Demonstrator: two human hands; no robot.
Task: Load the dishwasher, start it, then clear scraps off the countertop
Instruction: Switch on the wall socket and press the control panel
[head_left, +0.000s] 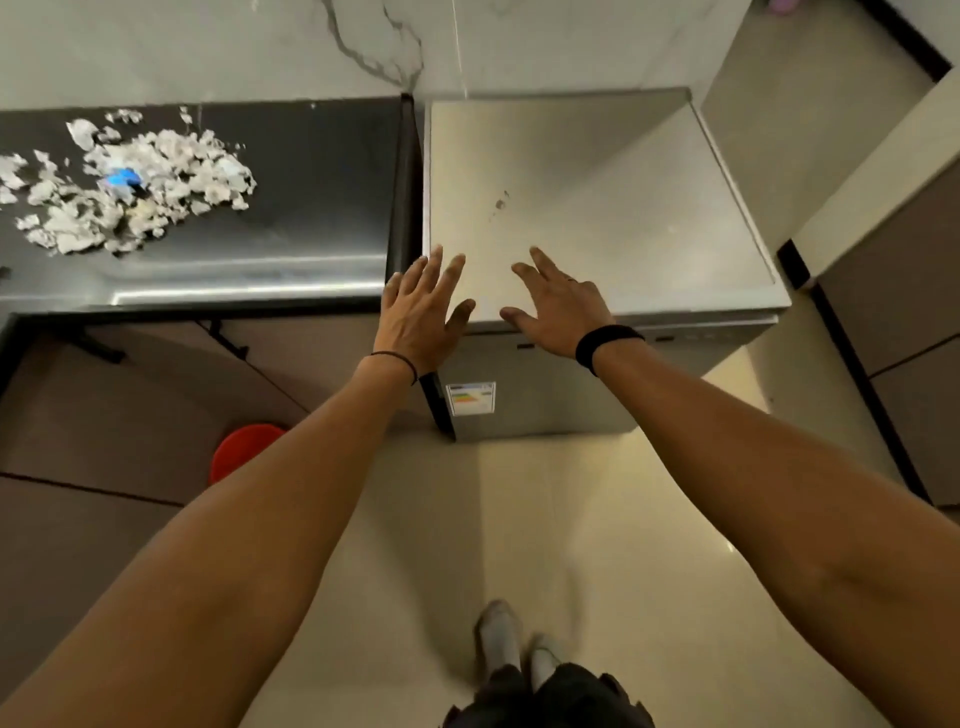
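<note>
Scraps (124, 182) lay on counter (311, 208), left of dishwasher (597, 208).
L grip (421, 306) & R grip (558, 306) were released, fingers spread over dishwasher's front edge.

A glossy cream floor (571, 519) fills the lower middle. At its left edge a round red container (244, 447) stands against brown cabinet doors (130, 395), only partly in view. More brown cabinet fronts (914, 322) line the floor's right edge, with a black strip (795, 262) at their foot. Two feet in pale socks (501, 639) stand at the floor's near edge. Behind, a white marble wall (208, 47) carries a grey vein (374, 47).
</note>
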